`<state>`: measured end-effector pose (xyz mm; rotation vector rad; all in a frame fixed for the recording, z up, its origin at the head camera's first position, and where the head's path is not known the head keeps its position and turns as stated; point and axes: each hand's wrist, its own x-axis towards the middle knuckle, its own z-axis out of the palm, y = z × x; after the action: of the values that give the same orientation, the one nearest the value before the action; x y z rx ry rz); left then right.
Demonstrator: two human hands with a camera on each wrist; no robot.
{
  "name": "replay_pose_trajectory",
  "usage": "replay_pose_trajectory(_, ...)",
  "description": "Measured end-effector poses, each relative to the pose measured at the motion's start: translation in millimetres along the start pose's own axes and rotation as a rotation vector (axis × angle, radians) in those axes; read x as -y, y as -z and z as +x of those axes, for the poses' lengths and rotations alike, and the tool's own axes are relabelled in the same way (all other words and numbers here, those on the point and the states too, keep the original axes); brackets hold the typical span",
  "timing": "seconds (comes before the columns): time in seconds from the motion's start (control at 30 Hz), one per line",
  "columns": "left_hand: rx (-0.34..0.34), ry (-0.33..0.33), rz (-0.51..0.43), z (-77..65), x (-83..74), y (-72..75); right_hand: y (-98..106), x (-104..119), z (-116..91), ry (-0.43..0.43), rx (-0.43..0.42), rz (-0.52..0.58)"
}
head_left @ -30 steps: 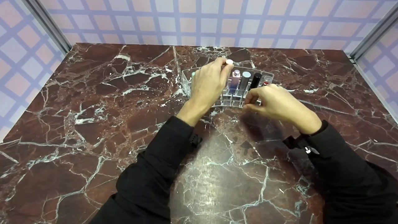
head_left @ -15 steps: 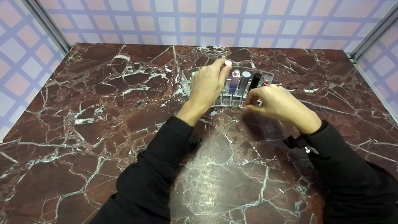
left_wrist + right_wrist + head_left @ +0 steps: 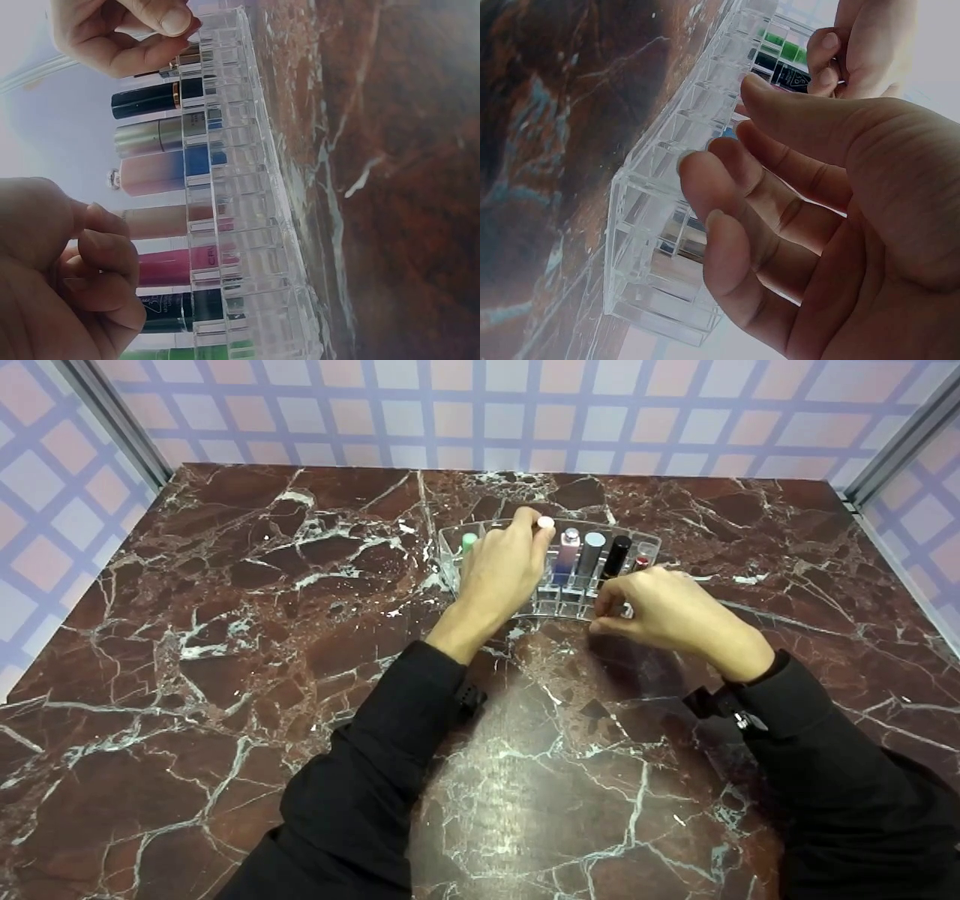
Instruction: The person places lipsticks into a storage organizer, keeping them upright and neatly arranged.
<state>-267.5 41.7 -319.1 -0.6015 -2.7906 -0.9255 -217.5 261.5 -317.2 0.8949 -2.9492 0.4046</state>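
My left hand [image 3: 504, 561] pinches a pale pink lipstick tube [image 3: 157, 223] by its white-topped end, between thumb and index finger. The tube's lower end stands in a slot of the clear acrylic lipstick organizer [image 3: 553, 606]. My right hand [image 3: 664, 604] hovers at the organizer's front right with fingers loosely curled, nothing between them. Whether it touches the acrylic I cannot tell. Right of the held tube stand a pink-and-blue tube [image 3: 566, 556], a silver-grey one [image 3: 590, 556] and a black one [image 3: 616, 556].
Under the left hand, a magenta tube [image 3: 169, 268], a black tube [image 3: 169, 313] and a green tube [image 3: 165, 354] stand in slots. A red-topped item [image 3: 641, 562] is at the right end. The marbled table [image 3: 225, 720] meets a checked wall [image 3: 480, 416] behind.
My left hand has come down slightly with the pale pink tube, its white end now lower. The green tube's top shows more. My right hand has barely shifted.
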Motion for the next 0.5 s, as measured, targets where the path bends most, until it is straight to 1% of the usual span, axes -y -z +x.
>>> replay_pose_trajectory(0.17, 0.005, -0.004, 0.002, 0.0, 0.4, -0.6, 0, 1, -1, -0.016, 0.016, 0.001)
replay_pose_trajectory(0.33, -0.002, 0.014, 0.011, 0.9, -0.6, 1.1, 2, 0, -2, -0.004, 0.021, -0.001)
replay_pose_trajectory(0.43, -0.008, 0.014, 0.04, 0.1, -2.5, 5.5, 6, 0, -3, -0.005, 0.018, 0.008)
replay_pose_trajectory(0.5, -0.007, -0.003, 0.085, -2.3, -3.4, 12.1, 10, 1, -6, -0.016, 0.016, 0.028)
